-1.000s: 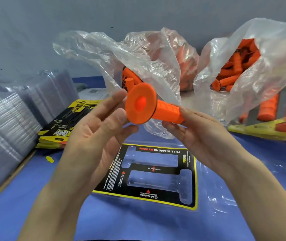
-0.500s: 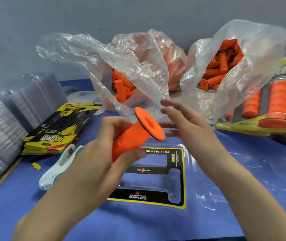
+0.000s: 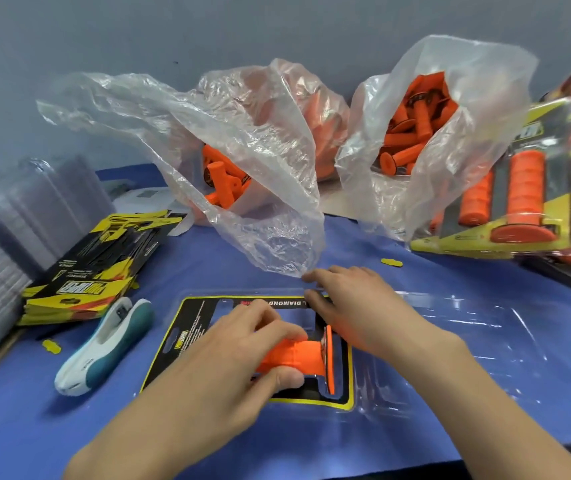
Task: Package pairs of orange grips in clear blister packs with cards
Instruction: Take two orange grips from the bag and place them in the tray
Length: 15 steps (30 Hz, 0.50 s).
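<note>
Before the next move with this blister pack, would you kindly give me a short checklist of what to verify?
1. The left hand holds the grip firmly: ok.
2. The grip is fully seated in the near cavity of the blister pack: cannot tell.
3. The right hand steadies the pack: ok.
4. The card lies flat with the pack: ok.
5. A second grip is in the pack: not ok, none shows.
6. The open bag of spare grips stands beyond the pack: ok.

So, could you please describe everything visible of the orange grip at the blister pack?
The orange grip is a bright, rubbery-looking tube with a wide flange at its right end. It lies roughly level over the near cavity of the carded blister pack. The left hand grips its barrel; the right hand rests beyond the flange.
</note>
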{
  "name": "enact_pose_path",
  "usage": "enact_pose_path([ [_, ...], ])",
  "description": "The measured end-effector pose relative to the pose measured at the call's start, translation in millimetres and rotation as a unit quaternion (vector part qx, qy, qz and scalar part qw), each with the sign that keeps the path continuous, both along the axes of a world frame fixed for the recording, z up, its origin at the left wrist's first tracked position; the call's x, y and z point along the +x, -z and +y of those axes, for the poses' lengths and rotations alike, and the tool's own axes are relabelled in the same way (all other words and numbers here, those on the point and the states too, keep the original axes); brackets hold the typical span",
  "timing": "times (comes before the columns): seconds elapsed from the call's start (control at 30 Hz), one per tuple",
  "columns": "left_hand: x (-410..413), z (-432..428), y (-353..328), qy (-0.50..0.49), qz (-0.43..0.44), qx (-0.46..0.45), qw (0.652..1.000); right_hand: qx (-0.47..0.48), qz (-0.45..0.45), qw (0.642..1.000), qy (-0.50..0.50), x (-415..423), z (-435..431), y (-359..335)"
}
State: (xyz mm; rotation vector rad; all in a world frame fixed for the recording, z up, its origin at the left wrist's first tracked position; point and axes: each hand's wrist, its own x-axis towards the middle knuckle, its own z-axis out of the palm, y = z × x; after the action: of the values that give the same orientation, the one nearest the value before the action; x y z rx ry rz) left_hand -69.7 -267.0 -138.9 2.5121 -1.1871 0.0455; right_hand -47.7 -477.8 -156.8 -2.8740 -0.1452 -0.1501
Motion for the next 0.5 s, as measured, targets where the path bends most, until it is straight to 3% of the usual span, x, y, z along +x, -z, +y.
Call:
enact_pose_path([
  [0.27, 1.6, -3.2, 6.1, 0.004, -0.001, 0.037, 0.999, 0.046, 0.004, 0.999, -0.015, 1.5, -0.7, -5.4],
  [0.5, 0.8, -0.7, -0.4, 0.006, -0.023, -0.041, 0.999, 0.048, -0.019, 0.998, -0.022, 2.0, -1.9, -4.8],
])
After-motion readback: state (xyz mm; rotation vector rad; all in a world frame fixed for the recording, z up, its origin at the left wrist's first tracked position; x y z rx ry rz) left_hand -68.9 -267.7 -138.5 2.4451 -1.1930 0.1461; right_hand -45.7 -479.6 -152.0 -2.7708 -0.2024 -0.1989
